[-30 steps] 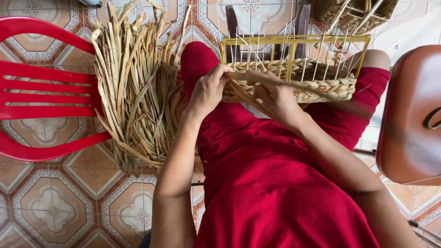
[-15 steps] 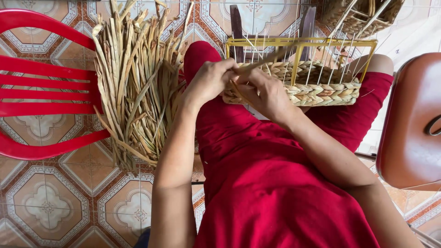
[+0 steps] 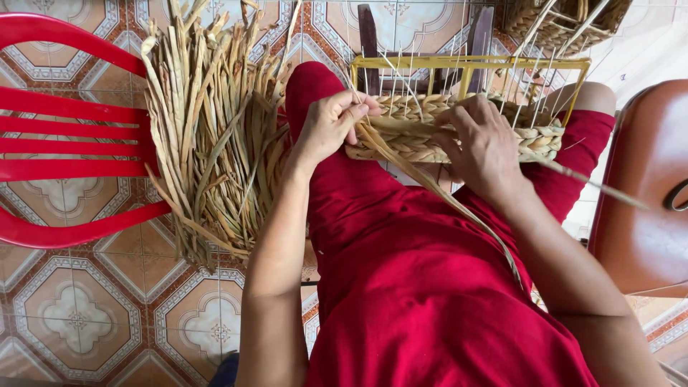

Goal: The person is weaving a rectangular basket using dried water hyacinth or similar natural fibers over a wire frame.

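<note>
The basket rests across the lap, within reach. Left hand pinches a strand at the woven edge, keeping it taut. Right hand presses on the weave, steadying it. Spare reeds lie just beside, on the left.

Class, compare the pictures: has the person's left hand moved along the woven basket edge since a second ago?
Cannot tell. The left hand sits at the left end of the woven basket in every picture; only the camera view shifted.

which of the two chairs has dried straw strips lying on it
The red slatted plastic chair at the left holds the straw strips; the brown chair at the right has none.
</note>
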